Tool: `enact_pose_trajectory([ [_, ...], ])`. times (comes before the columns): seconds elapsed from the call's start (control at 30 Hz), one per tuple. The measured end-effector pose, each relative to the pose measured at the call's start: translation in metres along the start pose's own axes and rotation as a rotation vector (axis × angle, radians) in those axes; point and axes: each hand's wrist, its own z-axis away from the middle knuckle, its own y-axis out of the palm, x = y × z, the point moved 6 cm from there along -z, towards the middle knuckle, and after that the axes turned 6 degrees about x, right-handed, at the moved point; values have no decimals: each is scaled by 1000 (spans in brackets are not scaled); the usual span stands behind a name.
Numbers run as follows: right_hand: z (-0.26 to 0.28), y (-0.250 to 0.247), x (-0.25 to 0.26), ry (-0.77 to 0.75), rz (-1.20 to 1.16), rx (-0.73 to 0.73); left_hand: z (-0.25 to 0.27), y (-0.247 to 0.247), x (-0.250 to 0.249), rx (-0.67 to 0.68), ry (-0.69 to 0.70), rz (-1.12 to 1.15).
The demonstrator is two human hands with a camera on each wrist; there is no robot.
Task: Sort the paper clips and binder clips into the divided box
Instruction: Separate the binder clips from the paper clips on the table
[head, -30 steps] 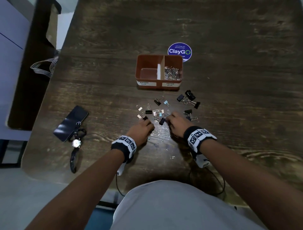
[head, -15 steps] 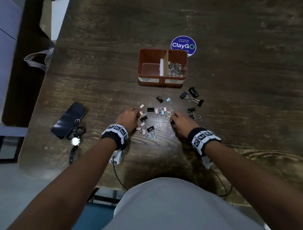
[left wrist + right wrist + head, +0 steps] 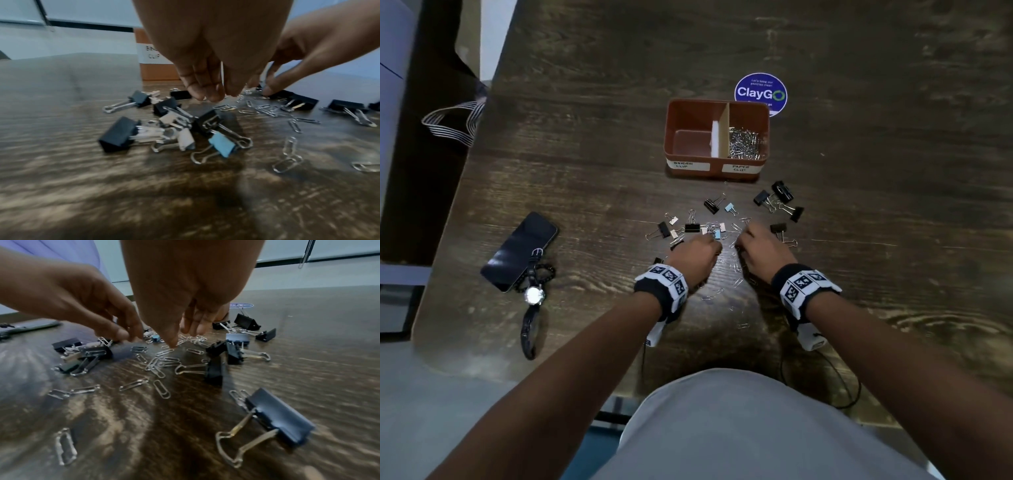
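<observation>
while both hands' grip cannot be told, clips (image 3: 709,229) litter a dark wooden table (image 3: 585,137) beside pale walls.

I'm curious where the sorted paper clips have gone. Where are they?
In the head view, the sorted paper clips lie in the right compartment of the brown divided box, above both hands and just below the round blue ClayGo sticker.

Lighting dim and cool. Glare streaks mark the wooden table (image 3: 592,144); a soft shadow lies beneath the hands. Wrist views blur toward foreground and edges, with wide-angle bending throughout.
</observation>
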Motion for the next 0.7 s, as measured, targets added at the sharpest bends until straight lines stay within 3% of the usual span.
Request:
enact_pose_trajectory([
  [0.23, -14, 18, 9, -64, -4, 54, -9, 17, -8, 66, -94, -99],
  [0.5, -18, 23, 3, -84, 11, 61, -18, 26, -7, 122, -30, -191],
  [0.63, -10, 30, -3, -75, -8, 77, -21, 11, -4, 53, -20, 168],
  [0.7, -5, 32, -11, -10, -170, 95, -23, -2, 0, -3, -14, 289],
])
